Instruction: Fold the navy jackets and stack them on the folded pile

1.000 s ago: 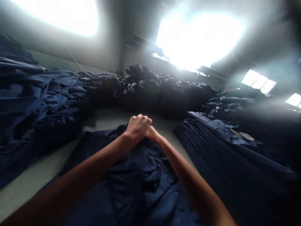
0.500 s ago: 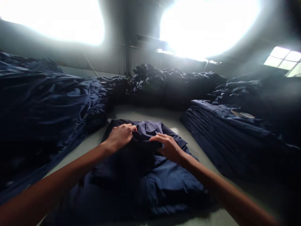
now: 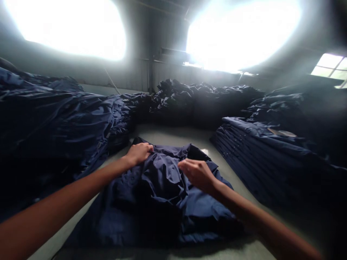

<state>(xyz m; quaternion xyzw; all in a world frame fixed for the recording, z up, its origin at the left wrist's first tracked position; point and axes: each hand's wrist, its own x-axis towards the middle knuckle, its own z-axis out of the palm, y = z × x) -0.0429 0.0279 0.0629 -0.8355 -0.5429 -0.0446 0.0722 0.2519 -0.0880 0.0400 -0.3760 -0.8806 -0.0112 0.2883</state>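
A dark navy garment (image 3: 162,169) lies on the pale table in front of me, its upper part bunched into loose folds. At its far left edge, my left hand (image 3: 139,153) has curled fingers closed on the cloth. My right hand (image 3: 197,174) is closed too, fingers pressed together in a pinch against the folds right of the middle. What lies between those fingertips is largely hidden. Deep shadow covers the near part of the garment, so its exact kind cannot be made out.
A tall heap of navy cloth (image 3: 62,126) stands on the left. Neatly stacked folded garments (image 3: 252,151) rise on the right, with a small tan flat piece (image 3: 282,133) on top. More crumpled dark cloth (image 3: 200,99) lines the back of the pale table (image 3: 168,133).
The bunched cloth between my hands has spread out toward me and shows more folds. My hands are slightly farther apart, the right one now with its fingers drawn together.
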